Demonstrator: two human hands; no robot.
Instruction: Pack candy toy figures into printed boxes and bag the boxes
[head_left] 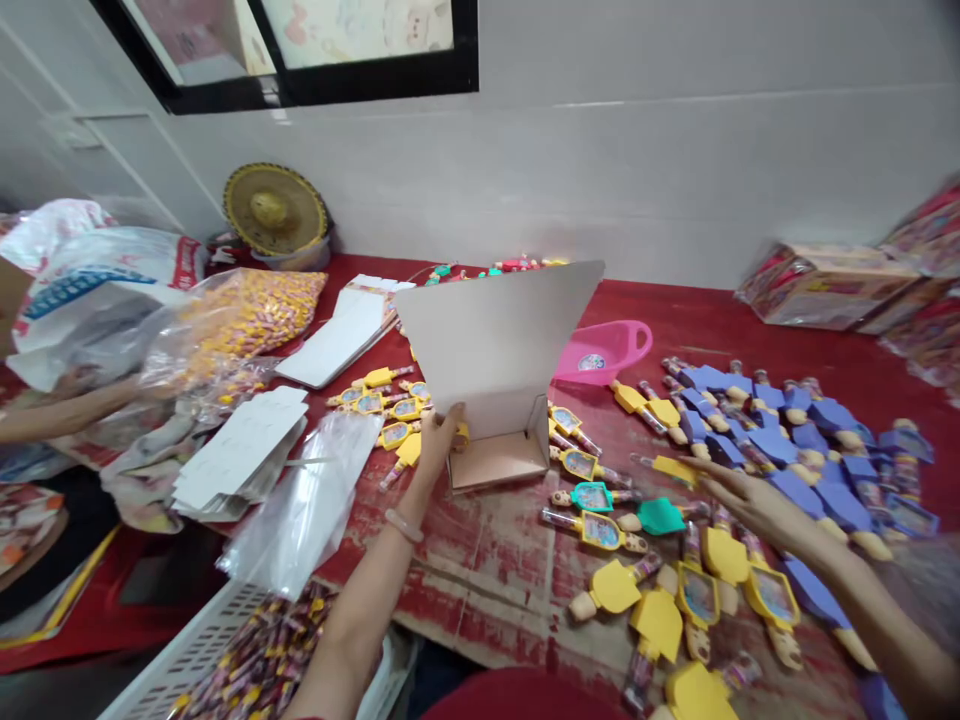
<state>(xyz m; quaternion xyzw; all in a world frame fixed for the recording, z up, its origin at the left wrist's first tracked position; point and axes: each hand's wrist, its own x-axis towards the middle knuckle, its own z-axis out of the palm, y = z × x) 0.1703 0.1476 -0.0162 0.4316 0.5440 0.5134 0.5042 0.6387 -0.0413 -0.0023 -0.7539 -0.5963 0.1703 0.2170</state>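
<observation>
An unprinted cardboard box (499,460) stands on the red table with its tall lid raised. My left hand (441,435) is closed at the box's left side wall. A small yellow patch (463,436) shows beside its fingers; how it is held is hidden. To the right, my right hand (731,492) has its fingertips on a yellow doll-shaped candy toy (673,469) with a clear tube end, slightly blurred. Below that hand lie several more yellow toys (616,588) and a green toy (661,516). Purple toys (776,445) are heaped beyond it.
A pink plastic scoop (600,355) sits behind the box. Flat white cartons (236,455) and clear plastic bags (304,510) lie left. A white basket (199,640) of small candies stands below the table edge. Another person's arm (75,412) reaches in by a candy bag (247,315).
</observation>
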